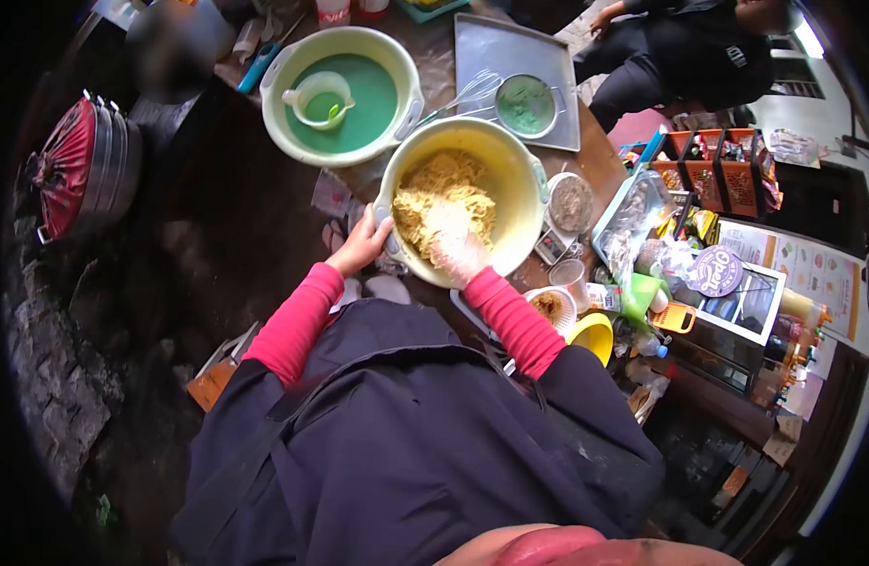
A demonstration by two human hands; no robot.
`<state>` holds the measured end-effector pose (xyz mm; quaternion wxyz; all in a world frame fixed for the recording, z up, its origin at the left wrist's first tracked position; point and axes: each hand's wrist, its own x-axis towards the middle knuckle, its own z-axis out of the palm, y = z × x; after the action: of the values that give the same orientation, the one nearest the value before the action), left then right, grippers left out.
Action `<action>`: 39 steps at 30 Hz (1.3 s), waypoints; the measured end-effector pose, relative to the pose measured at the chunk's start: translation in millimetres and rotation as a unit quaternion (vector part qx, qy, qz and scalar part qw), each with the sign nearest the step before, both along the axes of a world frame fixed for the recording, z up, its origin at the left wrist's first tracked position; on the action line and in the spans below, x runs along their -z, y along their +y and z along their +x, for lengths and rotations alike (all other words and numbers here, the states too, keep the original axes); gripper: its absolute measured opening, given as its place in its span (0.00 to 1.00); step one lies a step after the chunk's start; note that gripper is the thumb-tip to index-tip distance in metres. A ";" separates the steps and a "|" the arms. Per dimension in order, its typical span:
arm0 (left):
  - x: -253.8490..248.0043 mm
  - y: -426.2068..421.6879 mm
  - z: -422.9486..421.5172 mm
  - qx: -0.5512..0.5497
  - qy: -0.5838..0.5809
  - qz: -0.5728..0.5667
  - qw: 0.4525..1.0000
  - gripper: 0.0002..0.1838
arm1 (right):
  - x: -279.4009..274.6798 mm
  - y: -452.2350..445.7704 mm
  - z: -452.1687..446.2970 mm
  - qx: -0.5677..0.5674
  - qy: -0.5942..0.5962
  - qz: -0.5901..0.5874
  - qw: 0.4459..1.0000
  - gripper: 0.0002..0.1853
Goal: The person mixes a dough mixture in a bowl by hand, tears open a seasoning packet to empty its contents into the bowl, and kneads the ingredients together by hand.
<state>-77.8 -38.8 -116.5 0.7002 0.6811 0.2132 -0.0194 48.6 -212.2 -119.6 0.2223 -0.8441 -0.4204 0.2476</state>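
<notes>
A pale yellow basin (519,179) holds a crumbly yellow mass (444,189). My left hand (362,242) grips the basin's rim by its near-left handle. Inside the basin my right hand (460,247), in a thin clear covering, presses into the mass; its fingers are partly buried. Touching this basin at the upper left, a second pale basin (277,108) holds green liquid (370,80) with a clear jug (321,101) in it. A whisk (474,90) and a sieve with green residue (526,105) lie on a metal tray (491,45).
Right of the basin are a scale (552,247) with a round container (571,202), a clear cup (568,273), a yellow bowl (593,336) and orange crates (706,174). A person in dark clothes (684,61) is at the upper right. A red-covered steamer (85,170) stands left.
</notes>
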 end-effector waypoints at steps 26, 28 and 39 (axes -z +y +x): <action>6.4 4.6 3.7 0.017 0.016 -0.054 0.998 0.22 | -11.8 80.3 116.2 0.068 -0.056 -0.109 0.990 0.16; 11.2 0.5 2.8 -0.002 -0.008 -0.047 0.999 0.23 | -26.1 94.2 97.8 -0.001 -0.065 -0.156 0.986 0.16; 3.6 -2.0 4.0 -0.017 0.001 -0.064 0.998 0.23 | -33.5 19.6 38.6 0.014 0.399 0.118 0.909 0.09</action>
<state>-73.7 -40.7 -120.1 0.7428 0.6308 0.2233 -0.0219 87.2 -192.6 -86.1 0.4725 -0.6485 -0.3113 0.5091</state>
